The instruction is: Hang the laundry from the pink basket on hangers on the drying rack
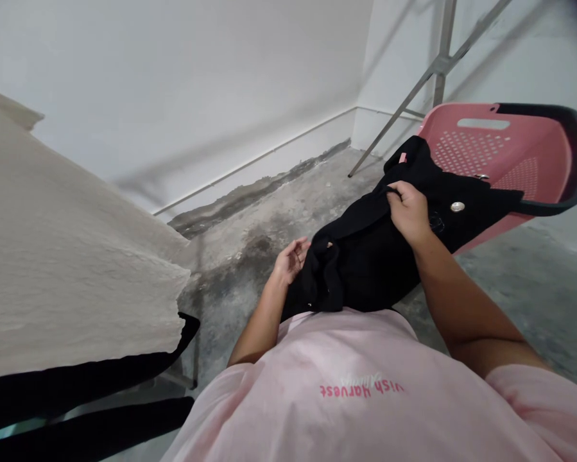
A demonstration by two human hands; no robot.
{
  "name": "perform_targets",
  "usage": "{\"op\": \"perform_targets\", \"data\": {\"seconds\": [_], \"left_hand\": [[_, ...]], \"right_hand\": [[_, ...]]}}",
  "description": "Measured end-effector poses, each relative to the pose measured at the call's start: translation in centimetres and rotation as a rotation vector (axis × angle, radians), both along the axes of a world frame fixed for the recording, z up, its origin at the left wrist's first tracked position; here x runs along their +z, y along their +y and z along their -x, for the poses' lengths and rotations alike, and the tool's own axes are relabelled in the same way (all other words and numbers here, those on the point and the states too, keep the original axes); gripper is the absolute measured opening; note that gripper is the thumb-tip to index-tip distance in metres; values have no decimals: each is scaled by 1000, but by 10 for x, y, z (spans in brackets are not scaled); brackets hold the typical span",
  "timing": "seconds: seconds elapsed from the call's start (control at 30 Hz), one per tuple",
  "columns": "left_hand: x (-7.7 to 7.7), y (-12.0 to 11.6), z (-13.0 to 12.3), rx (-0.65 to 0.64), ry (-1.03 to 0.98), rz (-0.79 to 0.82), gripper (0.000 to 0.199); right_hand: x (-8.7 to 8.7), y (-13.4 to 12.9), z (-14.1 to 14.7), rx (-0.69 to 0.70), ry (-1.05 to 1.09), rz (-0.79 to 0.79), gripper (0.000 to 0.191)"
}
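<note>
A black garment [365,263] with round shiny buttons stretches from my waist to the pink basket [468,115], over whose near rim it hangs. My right hand [409,210] is closed on a folded edge of the cloth, thumb and fingers pinching it. At the garment's left side is my left hand [292,258], palm partly up, its fingers loosely extended and apart. Its fingertips reach the bunched cloth, which hides a little of them. One shiny button [457,206] shows to the right of my right hand.
Left, a beige cloth-covered surface [76,256] juts in, with black fabric [95,388] below its edge. A metal stand [442,64] rises behind the basket. The concrete floor [230,276] is stained and rough, meeting a white wall [196,83].
</note>
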State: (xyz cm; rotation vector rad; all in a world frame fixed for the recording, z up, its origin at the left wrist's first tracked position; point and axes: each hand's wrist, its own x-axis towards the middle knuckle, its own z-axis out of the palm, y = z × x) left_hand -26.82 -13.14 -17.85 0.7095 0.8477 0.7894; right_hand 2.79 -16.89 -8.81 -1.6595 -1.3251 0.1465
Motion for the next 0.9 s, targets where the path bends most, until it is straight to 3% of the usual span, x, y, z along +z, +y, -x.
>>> {"op": "perform_targets", "data": {"seconds": [0.13, 0.33, 0.47, 0.57, 0.67, 0.7, 0.77, 0.83, 0.9], "left_hand": [[-1, -3, 8, 57, 23, 29, 29], [5, -18, -2, -47, 200, -226, 45], [0, -21, -14, -42, 362, -430, 55], [-3, -23, -28, -58, 468, -689, 85], [-3, -28, -47, -150, 503, -921, 110], [-3, -31, -53, -195, 491, -947, 107], [-5, -38, -63, -281, 446, -899, 81], [-7, -45, -69, -319, 374, -780, 49], [-9, -52, -69, -316, 279, -619, 31]], "right_hand": [[0, 1, 1, 1, 39, 6, 21], [-2, 0, 6, 11, 84, -18, 21], [12, -17, 15, 39, 84, -24, 22], [28, -37, 27, 187, -1, -88, 22], [42, -54, 41, 512, -85, -146, 28], [45, -58, 46, 615, -105, -116, 31], [47, -61, 55, 730, -145, -12, 36], [46, -58, 57, 713, -189, 70, 39], [48, -51, 52, 617, -248, 96, 39]]}}
